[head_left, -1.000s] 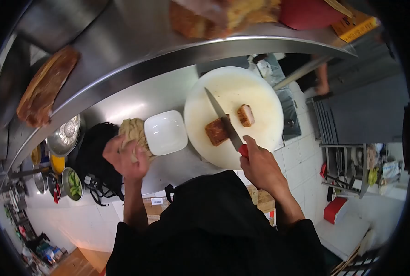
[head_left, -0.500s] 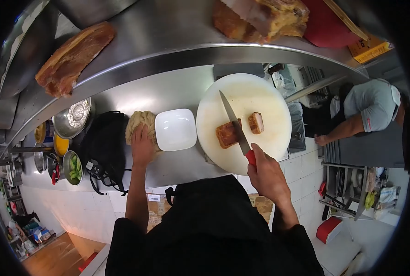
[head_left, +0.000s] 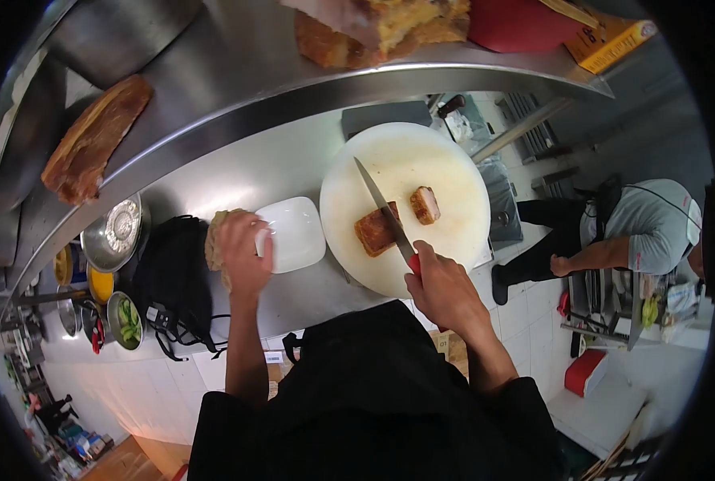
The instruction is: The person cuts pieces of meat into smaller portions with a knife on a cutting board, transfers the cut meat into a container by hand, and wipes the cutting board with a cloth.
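Observation:
My right hand is wrapped round the red handle of a knife. Its blade lies across the larger piece of browned pork on the round white cutting board. A smaller cut piece of pork sits to the right of the blade. My left hand, a little blurred, is above the edge of a tan cloth, its fingers loosely spread and nothing visible in them. Beside its fingers stands a white square dish with nothing in it.
A black bag lies left of the cloth, near metal bowls, one with green vegetable pieces. Slabs of meat rest on the steel shelf above. A person in a grey shirt stands at the right.
My left hand has come off the cloth and shifted toward the white dish. My right hand keeps the knife across the pork. The whole view has turned slightly.

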Demonstrator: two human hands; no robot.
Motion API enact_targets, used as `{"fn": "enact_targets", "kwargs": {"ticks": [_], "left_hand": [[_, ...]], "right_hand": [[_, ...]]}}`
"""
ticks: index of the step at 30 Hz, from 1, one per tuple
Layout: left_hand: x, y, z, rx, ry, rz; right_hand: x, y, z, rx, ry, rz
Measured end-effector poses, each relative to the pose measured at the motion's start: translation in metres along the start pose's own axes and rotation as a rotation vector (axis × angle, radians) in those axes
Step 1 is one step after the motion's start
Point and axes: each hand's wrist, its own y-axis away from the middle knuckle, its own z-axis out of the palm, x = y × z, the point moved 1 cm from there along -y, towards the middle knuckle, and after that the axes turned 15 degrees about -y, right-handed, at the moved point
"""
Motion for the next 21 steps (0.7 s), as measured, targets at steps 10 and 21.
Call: {"fn": "enact_targets", "kwargs": {"ticks": [10,21], "left_hand": [[0.12,-0.066,0.069,-0.198,0.669,0.814],[0.118,-0.054,0.061,-0.161,0.645,0.692]], "right_hand": [[-0.015,0.007,0.005,-0.098,0.184,0.243],[0.02,-0.009,0.041,-0.029,0.112,0.172]]}}
